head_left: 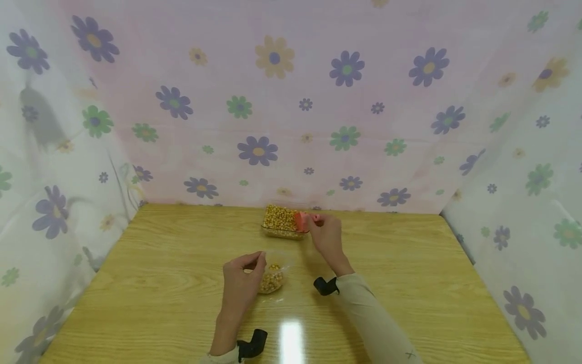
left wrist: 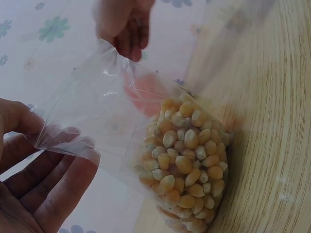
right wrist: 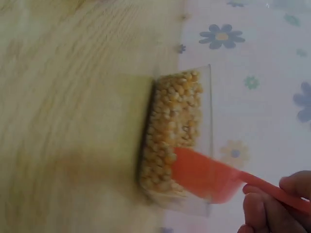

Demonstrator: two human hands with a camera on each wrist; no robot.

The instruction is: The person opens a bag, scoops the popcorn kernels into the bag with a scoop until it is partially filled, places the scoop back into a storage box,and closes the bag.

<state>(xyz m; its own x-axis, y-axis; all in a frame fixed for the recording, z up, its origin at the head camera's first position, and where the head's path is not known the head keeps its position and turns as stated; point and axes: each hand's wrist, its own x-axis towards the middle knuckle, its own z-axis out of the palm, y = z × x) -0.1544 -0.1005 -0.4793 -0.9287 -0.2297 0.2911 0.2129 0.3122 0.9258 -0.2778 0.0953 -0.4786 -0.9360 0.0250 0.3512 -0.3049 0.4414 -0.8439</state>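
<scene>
My left hand (head_left: 243, 280) pinches the top edge of a clear plastic bag (left wrist: 97, 107) between thumb and fingers. Corn kernels (left wrist: 184, 160) fill the lower part of the bag, which rests on the table. Farther back, my right hand (head_left: 327, 240) grips the handle of a red scoop (right wrist: 204, 174). The scoop's front end dips into corn kernels inside a clear rectangular container (right wrist: 206, 111), its body crossing the container's rim. In the left wrist view the right hand and the blurred red scoop show behind the bag.
The wood-grain table (head_left: 173, 263) ends at the back against a flowered cloth (head_left: 291, 116), with more cloth on both sides. The container stands near that back edge, with the bag in front of it. A bright reflection lies on the near tabletop.
</scene>
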